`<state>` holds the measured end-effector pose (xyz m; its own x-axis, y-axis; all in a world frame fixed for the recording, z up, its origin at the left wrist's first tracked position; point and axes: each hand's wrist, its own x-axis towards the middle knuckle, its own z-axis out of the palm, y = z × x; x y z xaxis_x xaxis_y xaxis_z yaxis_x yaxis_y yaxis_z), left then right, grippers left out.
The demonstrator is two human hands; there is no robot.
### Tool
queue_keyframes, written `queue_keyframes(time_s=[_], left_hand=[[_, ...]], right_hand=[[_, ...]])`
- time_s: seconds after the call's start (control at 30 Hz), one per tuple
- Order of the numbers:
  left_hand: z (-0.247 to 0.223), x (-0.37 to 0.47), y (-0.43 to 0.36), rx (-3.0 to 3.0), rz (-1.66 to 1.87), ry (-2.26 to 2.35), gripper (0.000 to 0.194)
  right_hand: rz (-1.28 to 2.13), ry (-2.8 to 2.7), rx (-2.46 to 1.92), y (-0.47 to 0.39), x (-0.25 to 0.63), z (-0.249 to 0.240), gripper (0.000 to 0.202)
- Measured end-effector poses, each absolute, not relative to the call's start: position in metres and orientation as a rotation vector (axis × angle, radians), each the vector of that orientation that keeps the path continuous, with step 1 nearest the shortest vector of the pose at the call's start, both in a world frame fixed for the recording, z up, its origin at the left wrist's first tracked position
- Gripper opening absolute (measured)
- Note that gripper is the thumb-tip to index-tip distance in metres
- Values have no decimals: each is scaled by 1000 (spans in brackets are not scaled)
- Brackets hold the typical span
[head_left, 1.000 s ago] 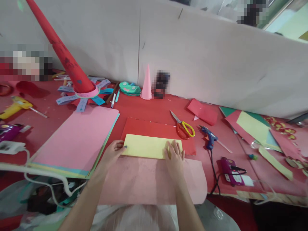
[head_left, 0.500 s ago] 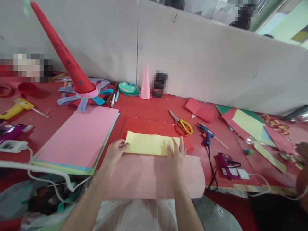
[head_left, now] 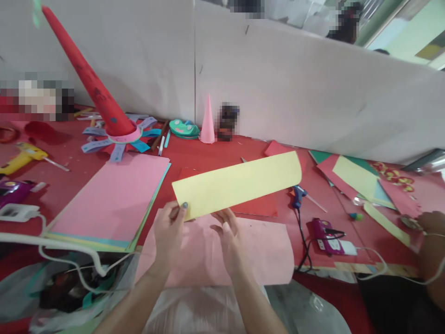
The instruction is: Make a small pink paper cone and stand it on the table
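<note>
A long yellow paper strip [head_left: 239, 185] is raised at a slant, its right end higher and curling. My left hand [head_left: 170, 227] pinches its lower left corner, thumb on top. My right hand [head_left: 229, 234] is just below the strip's lower edge, fingers bent and apart, some tips hidden behind the paper; it does not grip it. Under both hands lies a large pink sheet [head_left: 260, 250] at the table's front edge. Behind the strip is a red sheet [head_left: 257, 206], partly covered. Only the tip of the scissors [head_left: 244, 159] shows above the strip.
A stack of coloured paper [head_left: 114, 199] lies left, below a tall red cone [head_left: 100, 93]. A small pink cone [head_left: 207, 123] stands at the back. Right are a blue glue gun [head_left: 298, 197], a purple device [head_left: 327, 236] with cables, and another person's hand [head_left: 431, 227].
The yellow strip has been lifted and extends farther right, now covering most of the scissors. My right hand has moved left and come off the paper's top surface.
</note>
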<state>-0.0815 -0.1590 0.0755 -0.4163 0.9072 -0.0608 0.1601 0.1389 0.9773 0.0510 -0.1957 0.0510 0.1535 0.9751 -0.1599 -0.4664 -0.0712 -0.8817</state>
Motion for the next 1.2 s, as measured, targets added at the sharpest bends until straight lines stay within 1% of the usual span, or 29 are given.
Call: queue_keyframes(time_s=[0.1, 0.3, 0.57, 0.73, 0.97, 1.03, 1.1, 1.2], left_hand=[[75, -60, -171, 986, 1279, 1587, 28], [73, -45, -183, 988, 1160, 1424, 30], [68, -49, -173, 1100, 1126, 1439, 27], [69, -52, -147, 1046, 1205, 1425, 28], [74, -38, -81, 1206, 1409, 1271, 32], [68, -33, -58, 1297, 1434, 1274, 30], [55, -30, -38, 1358, 1416, 1305, 33], [32, -28, -18, 1277, 1369, 1253, 34]], right_hand=[[1460, -524, -873, -192, 31, 60, 46], [1368, -192, -954, -186, 26, 65, 50], [1237, -289, -1035, -184, 37, 60, 50], [1169, -274, -1075, -166, 39, 63, 54], [1065, -375, -1025, -96, 56, 59, 57], [1063, -381, -1030, -76, 60, 51, 54], [1077, -379, -1045, -60, 63, 40, 54], [1082, -384, -1081, -47, 66, 23, 53]])
